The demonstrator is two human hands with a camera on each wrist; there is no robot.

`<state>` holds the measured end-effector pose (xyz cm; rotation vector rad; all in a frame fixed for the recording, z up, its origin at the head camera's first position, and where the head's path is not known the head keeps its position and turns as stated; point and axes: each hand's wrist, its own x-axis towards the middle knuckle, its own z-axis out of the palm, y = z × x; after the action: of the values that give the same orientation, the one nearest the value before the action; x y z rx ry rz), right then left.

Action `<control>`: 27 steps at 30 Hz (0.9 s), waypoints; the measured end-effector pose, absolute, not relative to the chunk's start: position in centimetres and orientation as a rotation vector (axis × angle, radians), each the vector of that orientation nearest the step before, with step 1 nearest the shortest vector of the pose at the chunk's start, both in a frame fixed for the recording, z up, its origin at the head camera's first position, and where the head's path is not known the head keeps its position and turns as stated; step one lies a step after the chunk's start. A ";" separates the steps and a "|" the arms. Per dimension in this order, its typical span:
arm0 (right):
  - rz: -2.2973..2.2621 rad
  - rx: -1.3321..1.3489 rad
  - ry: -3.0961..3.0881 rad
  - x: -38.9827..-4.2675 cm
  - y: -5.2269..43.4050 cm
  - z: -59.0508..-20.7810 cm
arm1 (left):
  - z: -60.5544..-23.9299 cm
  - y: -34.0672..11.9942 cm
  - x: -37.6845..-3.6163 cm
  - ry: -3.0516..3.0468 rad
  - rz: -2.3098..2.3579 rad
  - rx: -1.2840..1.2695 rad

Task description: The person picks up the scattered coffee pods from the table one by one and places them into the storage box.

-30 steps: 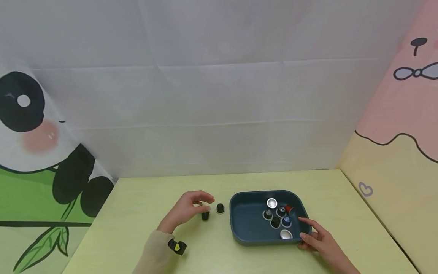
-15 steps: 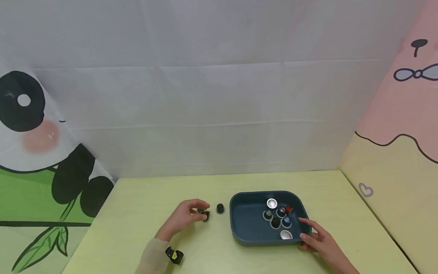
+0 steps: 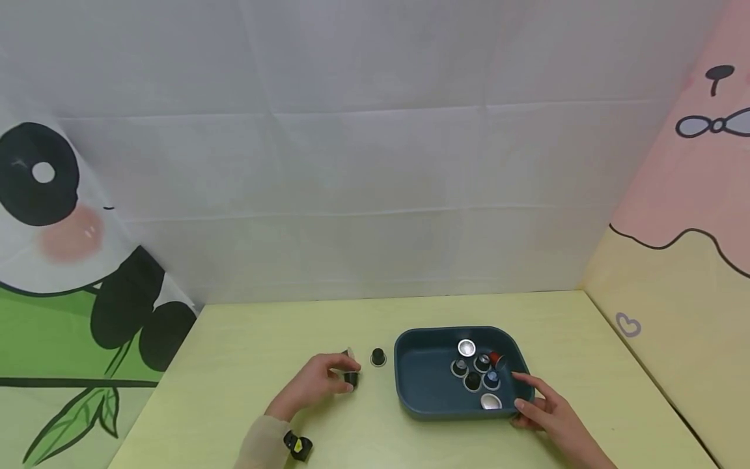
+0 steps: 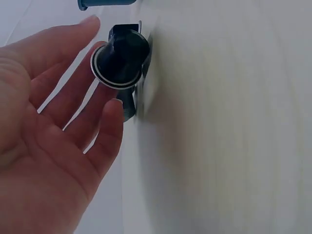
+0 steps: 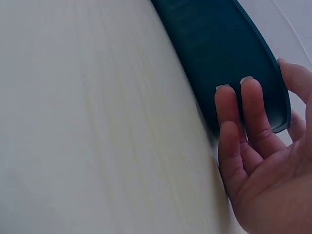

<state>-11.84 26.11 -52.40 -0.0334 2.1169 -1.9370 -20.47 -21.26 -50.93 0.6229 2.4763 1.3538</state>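
From my remote seat: a pale yellow-green table (image 3: 246,339) stands in a corner booth. Behind it I see a creased white backdrop (image 3: 363,163). To the left hangs a panda cartoon panel (image 3: 64,260) with green bamboo leaves; to the right, a pink and yellow wall (image 3: 680,260) bearing a small heart outline (image 3: 628,324). Soft, even light throughout.

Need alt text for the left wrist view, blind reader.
A left hand pinches a black coffee capsule between its fingertips, just above a pale tabletop. A sliver of a dark blue tray shows at the top edge.
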 end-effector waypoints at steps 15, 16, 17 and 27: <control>-1.939 -0.025 2.108 -11.9 26.2 -52.6 | -51.7 -21.6 -20.1 2.523 1.265 0.537; -1.941 -0.031 2.107 -11.9 26.2 -52.7 | -51.7 -21.6 -20.0 2.526 1.262 0.538; -1.945 -0.044 2.103 -11.9 26.2 -52.6 | -51.7 -21.6 -20.0 2.529 1.260 0.541; -1.945 -0.004 2.105 -11.8 26.1 -52.5 | -51.8 -21.6 -20.1 2.533 1.265 0.540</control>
<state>-11.81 26.14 -52.52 -0.0041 2.1051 -1.9452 -20.09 -21.62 -51.80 0.5403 2.5326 1.2652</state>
